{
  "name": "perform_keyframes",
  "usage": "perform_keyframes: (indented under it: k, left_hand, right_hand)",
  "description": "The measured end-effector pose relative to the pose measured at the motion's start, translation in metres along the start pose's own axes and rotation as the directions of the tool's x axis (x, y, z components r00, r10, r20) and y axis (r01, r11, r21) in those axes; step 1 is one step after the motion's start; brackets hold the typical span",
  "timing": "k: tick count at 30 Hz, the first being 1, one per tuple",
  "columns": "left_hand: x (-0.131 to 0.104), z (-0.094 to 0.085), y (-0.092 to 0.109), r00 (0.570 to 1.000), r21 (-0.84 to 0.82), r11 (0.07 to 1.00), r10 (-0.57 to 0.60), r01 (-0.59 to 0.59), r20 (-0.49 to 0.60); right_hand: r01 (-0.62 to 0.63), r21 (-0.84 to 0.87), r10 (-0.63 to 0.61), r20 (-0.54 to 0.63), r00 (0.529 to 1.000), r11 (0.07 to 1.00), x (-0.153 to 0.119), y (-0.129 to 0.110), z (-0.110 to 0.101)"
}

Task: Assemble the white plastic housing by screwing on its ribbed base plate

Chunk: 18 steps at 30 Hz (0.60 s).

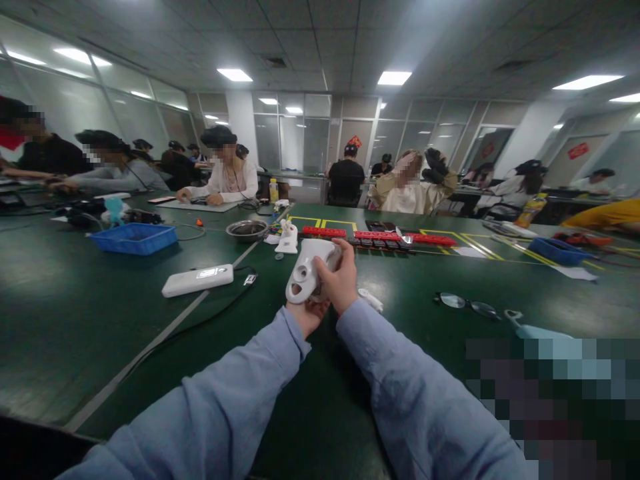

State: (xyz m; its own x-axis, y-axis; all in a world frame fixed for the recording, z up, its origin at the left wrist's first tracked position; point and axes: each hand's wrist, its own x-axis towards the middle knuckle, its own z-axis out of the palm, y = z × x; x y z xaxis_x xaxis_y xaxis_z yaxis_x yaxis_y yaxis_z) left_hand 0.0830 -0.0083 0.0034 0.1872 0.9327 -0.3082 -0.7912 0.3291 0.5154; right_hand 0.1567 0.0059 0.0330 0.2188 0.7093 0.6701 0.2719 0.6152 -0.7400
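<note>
Both hands hold a white plastic housing (306, 267) with a round hole and an oval opening in its near end. From below, my left hand (311, 315) supports it, its fingers mostly hidden under the part. My right hand (343, 275) grips its right side, with the thumb pressed on top. Just beyond it on the table stands another white plastic part (287, 238). A small white piece (371, 300) lies right of my right wrist.
On the green table (240, 413) are a white power bank-like box (198, 281) with a cable, a metal bowl (247, 230), a blue tray (134, 239), red racks (380, 237), eyeglasses (467, 305) and a second blue tray (559, 251). Several people sit around.
</note>
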Motion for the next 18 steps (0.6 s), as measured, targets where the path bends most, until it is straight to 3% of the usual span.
perform_keyframes:
  k: [4, 10, 13, 18]
  left_hand:
    - [-0.008, 0.009, 0.001, 0.999, -0.13, 0.991, 0.007, -0.013, -0.05]
    - [-0.006, 0.006, 0.001, 0.977, -0.123, 0.989, -0.108, 0.086, -0.183]
    - [-0.002, -0.005, 0.003, 0.97, -0.059, 0.996, -0.08, 0.068, -0.23]
    - [0.005, -0.027, 0.022, 0.978, 0.061, 0.998, 0.02, -0.007, -0.21]
  right_hand:
    - [-0.186, 0.113, 0.191, -0.033, 0.981, 0.976, 0.008, 0.013, -0.003]
    - [-0.373, 0.346, 0.451, -0.179, 0.875, 0.861, 0.023, 0.038, -0.014]
    - [-0.44, 0.439, 0.54, -0.131, 0.831, 0.783, 0.028, 0.034, -0.02]
    - [-0.53, 0.494, 0.574, 0.073, 0.816, 0.69, 0.025, 0.008, -0.036]
